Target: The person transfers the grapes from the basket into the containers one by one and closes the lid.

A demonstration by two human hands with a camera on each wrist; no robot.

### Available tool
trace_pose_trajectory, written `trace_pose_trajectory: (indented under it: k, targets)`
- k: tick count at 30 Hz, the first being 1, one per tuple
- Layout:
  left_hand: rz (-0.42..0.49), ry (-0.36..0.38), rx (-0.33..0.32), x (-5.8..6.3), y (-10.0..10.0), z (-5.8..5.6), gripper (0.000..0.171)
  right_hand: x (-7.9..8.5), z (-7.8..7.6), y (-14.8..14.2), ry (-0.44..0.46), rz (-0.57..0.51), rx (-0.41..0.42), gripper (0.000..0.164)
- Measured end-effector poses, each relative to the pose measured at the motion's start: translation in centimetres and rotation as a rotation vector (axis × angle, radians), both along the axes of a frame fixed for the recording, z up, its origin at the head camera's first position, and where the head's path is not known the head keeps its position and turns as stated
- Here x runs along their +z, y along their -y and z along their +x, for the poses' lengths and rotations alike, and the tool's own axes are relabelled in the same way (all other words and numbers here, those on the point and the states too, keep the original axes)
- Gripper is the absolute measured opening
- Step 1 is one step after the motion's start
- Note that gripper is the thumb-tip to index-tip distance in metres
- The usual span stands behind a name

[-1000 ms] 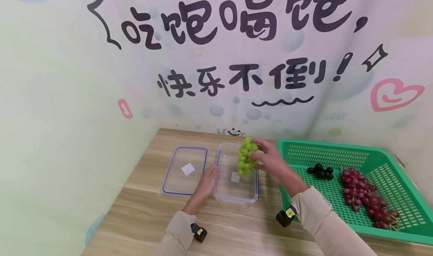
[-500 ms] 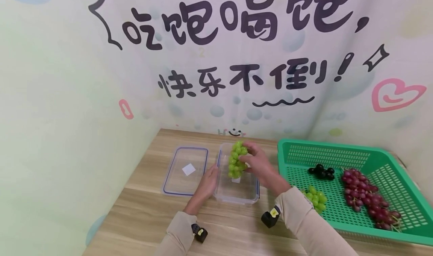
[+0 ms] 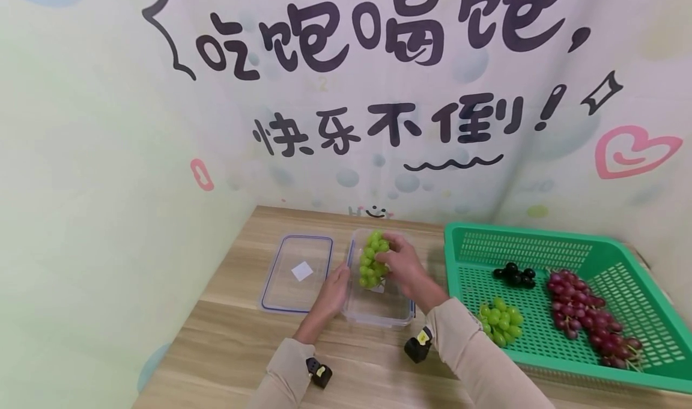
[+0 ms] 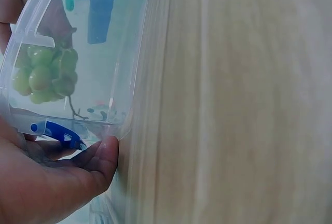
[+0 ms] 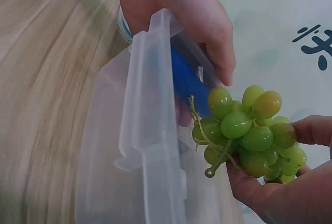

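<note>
My right hand (image 3: 404, 266) holds a bunch of green grapes (image 3: 372, 262) over a clear plastic food container (image 3: 377, 320). In the right wrist view the thumb and fingers pinch the bunch (image 5: 257, 138) from one side, its stem end hanging out. Through the wall in the left wrist view, the grapes (image 4: 44, 76) show low inside the container. My left hand (image 3: 332, 290) grips the container's left side, near a blue clip (image 4: 59, 132) in the left wrist view. The far fingers of this hand are partly hidden behind the wall.
Left of the container lies a clear lid (image 3: 294, 292) with a blue seal and a white label. To the right stands a green basket (image 3: 532, 359) with another green grape bunch (image 3: 500, 322), black grapes (image 3: 513, 275) and red grapes (image 3: 586, 313). A printed wall cloth (image 3: 346, 175) rises behind.
My right hand has carried the green grapes leftward and slightly down over the container. The basket's green bunch, hidden earlier by the arm, now shows. My left hand has stayed put.
</note>
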State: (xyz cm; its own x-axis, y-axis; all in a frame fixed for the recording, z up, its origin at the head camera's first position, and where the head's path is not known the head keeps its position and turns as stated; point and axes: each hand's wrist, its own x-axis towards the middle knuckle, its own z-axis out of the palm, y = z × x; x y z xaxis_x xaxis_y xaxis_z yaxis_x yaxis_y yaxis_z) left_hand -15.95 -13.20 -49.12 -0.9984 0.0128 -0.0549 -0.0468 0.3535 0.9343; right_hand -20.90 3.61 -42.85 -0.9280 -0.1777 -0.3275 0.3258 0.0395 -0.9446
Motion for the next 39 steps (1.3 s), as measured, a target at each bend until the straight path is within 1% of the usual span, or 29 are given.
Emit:
trace_pose_trajectory:
  k: [5,12,19,22,24,27,32,39]
  targets:
    - [0.002,-0.004,-0.009,0.0,0.2,0.0,0.051,-0.4,-0.1,0.6,0.011,0.013,0.009,0.061]
    - [0.009,0.018,-0.004,0.0,0.2,0.0,0.051,-1.2,-0.2,1.3,0.027,0.033,0.011,0.061]
    - [-0.024,0.024,0.011,0.1,0.3,-0.2,0.046,-1.7,-0.5,1.5,0.054,0.021,0.011,0.062]
    - [-0.023,0.020,0.013,0.1,0.4,-0.1,0.045,-1.8,-0.6,1.6,0.060,0.018,0.016,0.060]
    - [-0.018,0.013,0.008,0.1,0.4,-0.1,0.048,-1.8,-0.6,1.7,0.067,0.016,0.017,0.061]
    - [-0.008,0.009,0.002,0.0,0.3,-0.1,0.049,-1.9,-0.6,1.7,0.072,0.029,0.020,0.061]
    - [-0.019,0.006,-0.001,0.0,0.2,0.0,0.049,-2.3,-0.7,1.8,0.082,0.057,0.011,0.060]
    - [-0.016,-0.003,-0.003,0.2,0.0,0.1,0.048,-2.6,-1.0,1.9,0.078,0.050,0.018,0.060]
